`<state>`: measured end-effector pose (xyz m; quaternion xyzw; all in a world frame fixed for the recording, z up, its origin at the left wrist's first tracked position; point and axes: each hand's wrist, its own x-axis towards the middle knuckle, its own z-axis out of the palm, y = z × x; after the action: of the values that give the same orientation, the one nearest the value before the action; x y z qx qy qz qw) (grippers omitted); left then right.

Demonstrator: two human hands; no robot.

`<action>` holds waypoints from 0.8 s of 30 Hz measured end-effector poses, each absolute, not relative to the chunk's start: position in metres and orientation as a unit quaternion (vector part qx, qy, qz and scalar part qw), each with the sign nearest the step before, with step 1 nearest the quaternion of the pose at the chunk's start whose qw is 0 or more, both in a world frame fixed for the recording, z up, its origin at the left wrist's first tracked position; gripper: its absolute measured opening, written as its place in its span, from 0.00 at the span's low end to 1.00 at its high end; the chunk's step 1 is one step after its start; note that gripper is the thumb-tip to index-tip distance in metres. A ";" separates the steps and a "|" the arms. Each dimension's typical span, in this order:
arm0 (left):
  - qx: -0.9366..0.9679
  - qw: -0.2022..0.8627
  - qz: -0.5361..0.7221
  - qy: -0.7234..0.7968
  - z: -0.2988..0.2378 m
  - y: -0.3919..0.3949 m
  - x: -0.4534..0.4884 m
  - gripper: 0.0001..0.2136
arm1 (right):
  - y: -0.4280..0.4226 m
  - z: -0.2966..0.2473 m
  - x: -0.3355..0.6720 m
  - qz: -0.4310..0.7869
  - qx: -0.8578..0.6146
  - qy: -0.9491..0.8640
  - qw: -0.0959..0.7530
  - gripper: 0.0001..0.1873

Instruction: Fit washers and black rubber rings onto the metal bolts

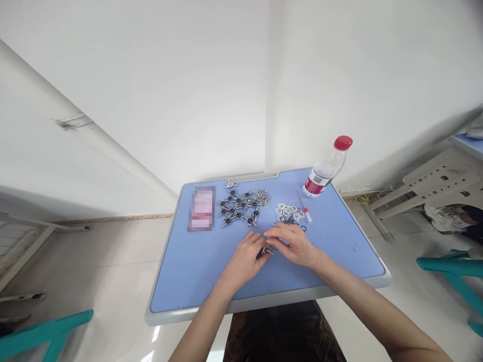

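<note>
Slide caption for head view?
Left hand and right hand hold a small part over a blue desk, near a bottle.

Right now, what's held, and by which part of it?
The left hand and right hand share one small metal part, pinched between their fingertips over the blue table. Exact grip spot: too small to tell.

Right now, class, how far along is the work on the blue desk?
Done, it seems: a pile of metal pieces with black discs lies farther back. In hand: the left hand and right hand pinch one small metal piece together. Left: a smaller heap of loose plates and rings beside the screwdriver.
</note>
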<state>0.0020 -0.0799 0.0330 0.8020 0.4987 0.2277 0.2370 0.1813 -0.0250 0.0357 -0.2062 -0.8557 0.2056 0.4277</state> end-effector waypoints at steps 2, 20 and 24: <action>0.801 0.240 0.235 0.495 0.033 -0.080 0.002 0.06 | -0.024 0.034 0.183 0.201 -0.203 -0.861 0.422 0.09; 0.815 0.176 0.229 0.501 0.025 -0.075 0.001 0.04 | -0.022 0.028 0.185 0.206 -0.239 -0.836 0.450 0.08; 0.815 0.161 0.245 0.500 0.020 -0.070 -0.001 0.04 | -0.017 0.021 0.184 0.176 -0.269 -0.821 0.471 0.05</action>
<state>-0.0007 -0.0702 0.0198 0.8145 0.5004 0.2454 0.1610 0.1835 -0.0174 0.0211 -0.2693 -0.8213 0.1755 0.4714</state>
